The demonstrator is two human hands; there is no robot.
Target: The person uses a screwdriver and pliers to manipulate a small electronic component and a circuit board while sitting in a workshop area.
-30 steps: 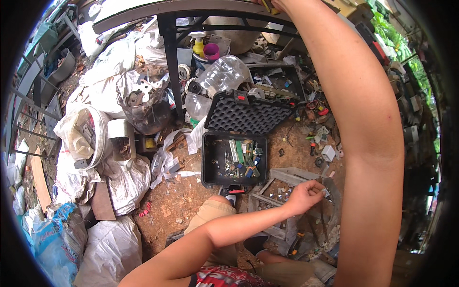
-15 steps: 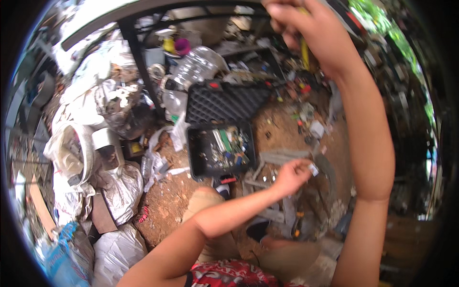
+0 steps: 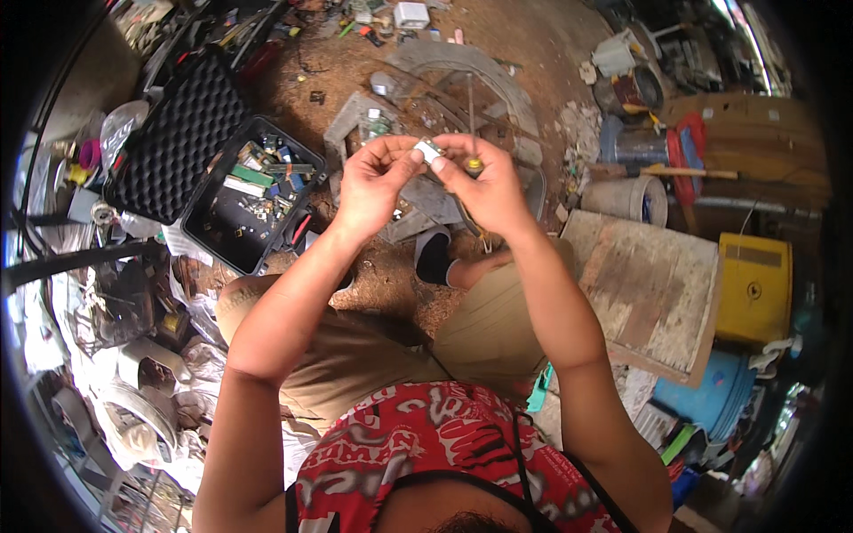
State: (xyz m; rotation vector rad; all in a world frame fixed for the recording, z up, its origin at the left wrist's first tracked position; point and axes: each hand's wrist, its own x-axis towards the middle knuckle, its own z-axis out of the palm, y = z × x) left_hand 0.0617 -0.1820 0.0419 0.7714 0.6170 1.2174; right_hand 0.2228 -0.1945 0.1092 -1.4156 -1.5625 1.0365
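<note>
Both hands meet in front of me over the ground. Between the fingertips is a small white and silver piece (image 3: 427,150), too small to name exactly. My left hand (image 3: 373,185) pinches it from one side with thumb and fingers. From the other side my right hand (image 3: 487,188) grips it, and a thin screwdriver (image 3: 474,165) with a yellow handle part is tucked in that hand, its shaft pointing away from me. To the left lies an open black case (image 3: 218,233), with circuit boards (image 3: 253,175) and small electronic parts inside; its foam-lined lid (image 3: 178,133) is folded back.
Beyond my hands, a round grey frame (image 3: 511,98) lies on the dirt, with a clear bottle (image 3: 375,124) by it. At the right are a worn wooden board (image 3: 640,293), a yellow box (image 3: 753,289) and a blue bucket (image 3: 706,395). Scrap and bags crowd the left.
My right hand has come down from high up at the right to meet my left hand at the small piece. The view has turned, so the case now appears farther left.
</note>
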